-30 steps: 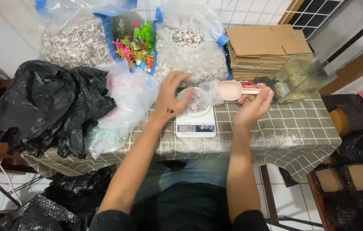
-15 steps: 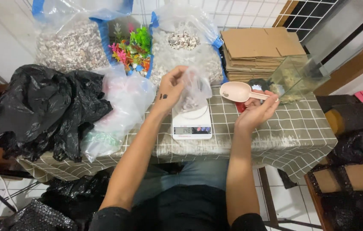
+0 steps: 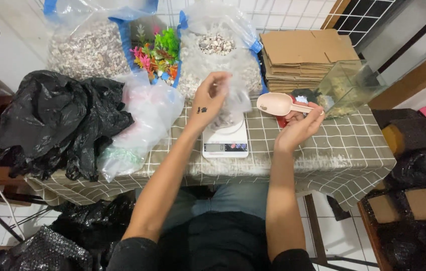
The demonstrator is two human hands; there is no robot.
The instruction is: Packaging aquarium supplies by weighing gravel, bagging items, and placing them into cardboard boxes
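While the left hand (image 3: 212, 100) pinches the small clear bag (image 3: 230, 103) over the white scale (image 3: 225, 140), the right hand (image 3: 299, 128), at three o'clock, grips the pink scoop (image 3: 278, 104); a tilted bag could spill pebbles.

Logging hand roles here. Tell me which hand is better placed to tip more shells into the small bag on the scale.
Right, probably. The right hand holds the pink scoop, its bowl beside the small clear bag. The left hand is occupied pinching that bag's top above the white scale.
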